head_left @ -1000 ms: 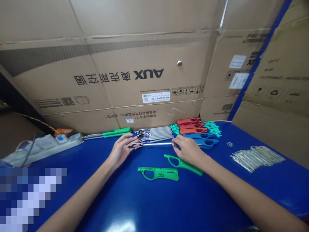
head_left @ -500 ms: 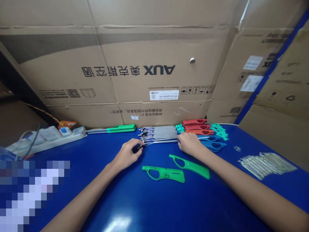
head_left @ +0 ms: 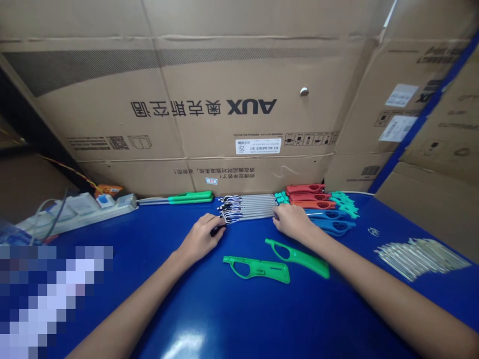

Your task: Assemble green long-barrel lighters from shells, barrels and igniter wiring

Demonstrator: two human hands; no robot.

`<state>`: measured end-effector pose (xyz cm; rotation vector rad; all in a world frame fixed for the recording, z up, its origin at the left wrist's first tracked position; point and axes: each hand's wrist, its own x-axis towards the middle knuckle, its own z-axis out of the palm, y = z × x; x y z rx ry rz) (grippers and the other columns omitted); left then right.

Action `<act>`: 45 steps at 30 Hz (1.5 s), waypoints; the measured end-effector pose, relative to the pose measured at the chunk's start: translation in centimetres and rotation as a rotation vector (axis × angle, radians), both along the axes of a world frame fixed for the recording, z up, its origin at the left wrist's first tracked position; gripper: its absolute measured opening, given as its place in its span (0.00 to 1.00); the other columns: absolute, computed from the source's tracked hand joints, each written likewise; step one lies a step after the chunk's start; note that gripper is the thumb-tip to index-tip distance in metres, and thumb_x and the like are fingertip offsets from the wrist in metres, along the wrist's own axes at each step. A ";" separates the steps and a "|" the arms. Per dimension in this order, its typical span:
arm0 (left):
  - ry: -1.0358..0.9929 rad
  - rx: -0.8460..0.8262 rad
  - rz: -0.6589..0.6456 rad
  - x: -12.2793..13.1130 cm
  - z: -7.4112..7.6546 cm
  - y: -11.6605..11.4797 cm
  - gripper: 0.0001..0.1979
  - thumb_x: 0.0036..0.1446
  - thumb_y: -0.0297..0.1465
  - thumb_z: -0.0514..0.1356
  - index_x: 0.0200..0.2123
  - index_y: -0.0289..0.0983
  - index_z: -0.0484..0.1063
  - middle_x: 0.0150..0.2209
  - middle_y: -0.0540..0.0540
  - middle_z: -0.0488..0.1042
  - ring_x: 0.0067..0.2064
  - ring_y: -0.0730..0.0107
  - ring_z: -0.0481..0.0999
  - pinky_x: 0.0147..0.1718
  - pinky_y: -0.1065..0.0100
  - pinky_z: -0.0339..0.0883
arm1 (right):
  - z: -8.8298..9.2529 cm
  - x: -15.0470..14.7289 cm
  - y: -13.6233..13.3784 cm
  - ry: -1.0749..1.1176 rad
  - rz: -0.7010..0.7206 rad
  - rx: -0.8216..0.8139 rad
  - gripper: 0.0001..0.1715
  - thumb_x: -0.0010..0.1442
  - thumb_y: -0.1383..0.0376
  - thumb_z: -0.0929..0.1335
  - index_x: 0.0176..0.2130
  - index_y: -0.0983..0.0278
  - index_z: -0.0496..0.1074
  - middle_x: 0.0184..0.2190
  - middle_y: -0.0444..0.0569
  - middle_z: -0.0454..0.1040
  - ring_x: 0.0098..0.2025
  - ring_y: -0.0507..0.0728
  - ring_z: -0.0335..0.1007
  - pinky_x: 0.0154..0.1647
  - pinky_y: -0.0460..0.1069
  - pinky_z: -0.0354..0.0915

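Observation:
My left hand (head_left: 204, 237) is closed around a small black part (head_left: 217, 229), beside the wired left ends of a row of grey metal tubes (head_left: 258, 207). Thin white wires (head_left: 231, 215) trail from those ends. At the row's right end is my right hand (head_left: 294, 219), its fingers curled. A thin silver shaft (head_left: 315, 214) sticks out of it to the right, over the blue lighter-shaped handles (head_left: 337, 227); its other end is mostly hidden in the fist. Nearer to me lie two green handle halves (head_left: 258, 271), apart from both hands.
Red handles (head_left: 305, 189) and turquoise pieces (head_left: 344, 203) lie behind my right hand. Clear-bagged rods (head_left: 419, 257) rest at the right. Green handles with tubes (head_left: 192, 197) and a power strip (head_left: 75, 219) are at the left. Cardboard (head_left: 202, 65) walls the back of the blue table (head_left: 209, 309).
The view has shifted slightly, so everything sits a little further right. Both hands keep nearly the same places and grips, and the black part shows more clearly in my left hand.

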<state>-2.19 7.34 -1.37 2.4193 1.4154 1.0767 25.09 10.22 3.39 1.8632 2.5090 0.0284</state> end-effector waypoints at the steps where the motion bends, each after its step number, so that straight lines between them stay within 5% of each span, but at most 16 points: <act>1: 0.021 0.003 0.000 0.1 0.2 -0.2 0.05 0.58 0.31 0.58 0.34 0.40 0.74 0.36 0.43 0.77 0.41 0.58 0.73 0.42 0.60 0.65 | 0.4 0.2 -0.5 0.021 0.013 -0.015 0.15 0.66 0.60 0.66 0.49 0.66 0.72 0.47 0.53 0.74 0.46 0.58 0.72 0.47 0.56 0.69; 5: 0.121 -0.027 -0.067 0.8 1.9 -1.9 0.05 0.58 0.31 0.57 0.35 0.40 0.73 0.39 0.42 0.76 0.42 0.56 0.72 0.46 0.56 0.62 | 2.5 1.9 -3.0 0.093 0.098 -0.154 0.08 0.57 0.60 0.71 0.37 0.61 0.77 0.34 0.48 0.78 0.36 0.56 0.74 0.32 0.48 0.64; 11: 0.307 -0.225 -0.255 1.9 4.0 -4.8 0.12 0.45 0.27 0.61 0.37 0.40 0.71 0.36 0.46 0.74 0.38 0.59 0.73 0.37 0.63 0.65 | 2.8 3.8 -5.1 0.068 0.124 -0.295 0.20 0.36 0.61 0.79 0.32 0.61 0.77 0.29 0.46 0.76 0.32 0.59 0.72 0.24 0.47 0.54; 17: 0.300 -0.333 -0.256 1.7 3.1 -4.7 0.19 0.51 0.26 0.57 0.48 0.42 0.66 0.36 0.49 0.73 0.35 0.65 0.73 0.32 0.67 0.64 | 2.6 3.5 -5.2 0.157 0.170 -0.271 0.14 0.44 0.62 0.74 0.34 0.62 0.75 0.28 0.45 0.74 0.30 0.56 0.68 0.26 0.47 0.53; 26: 0.213 -0.340 -0.275 2.1 2.4 -4.7 0.24 0.52 0.27 0.58 0.54 0.44 0.63 0.35 0.51 0.75 0.35 0.67 0.75 0.36 0.67 0.68 | 0.7 0.6 -7.3 0.404 0.445 -0.173 0.15 0.48 0.60 0.73 0.38 0.60 0.79 0.33 0.46 0.76 0.34 0.56 0.71 0.33 0.47 0.60; 31: 0.258 -0.306 -0.276 2.1 2.4 -4.5 0.21 0.52 0.28 0.59 0.51 0.41 0.68 0.34 0.49 0.75 0.35 0.64 0.75 0.37 0.65 0.68 | 0.3 0.7 -7.2 0.461 0.499 -0.189 0.16 0.49 0.63 0.74 0.40 0.61 0.80 0.34 0.46 0.76 0.33 0.54 0.71 0.35 0.46 0.62; 37: 0.289 -0.307 -0.313 2.3 3.1 -4.4 0.07 0.49 0.26 0.60 0.33 0.39 0.74 0.33 0.47 0.76 0.35 0.63 0.74 0.36 0.64 0.67 | 0.0 0.3 -7.4 0.426 0.505 -0.199 0.15 0.52 0.61 0.73 0.42 0.59 0.80 0.36 0.45 0.77 0.34 0.54 0.72 0.35 0.47 0.62; 45: 0.295 -0.325 -0.323 1.7 3.5 -4.1 0.05 0.53 0.29 0.61 0.34 0.39 0.76 0.34 0.46 0.77 0.36 0.62 0.75 0.36 0.64 0.67 | 0.4 0.8 -7.1 0.303 0.471 -0.199 0.20 0.49 0.55 0.76 0.41 0.61 0.79 0.36 0.47 0.78 0.36 0.57 0.72 0.33 0.48 0.60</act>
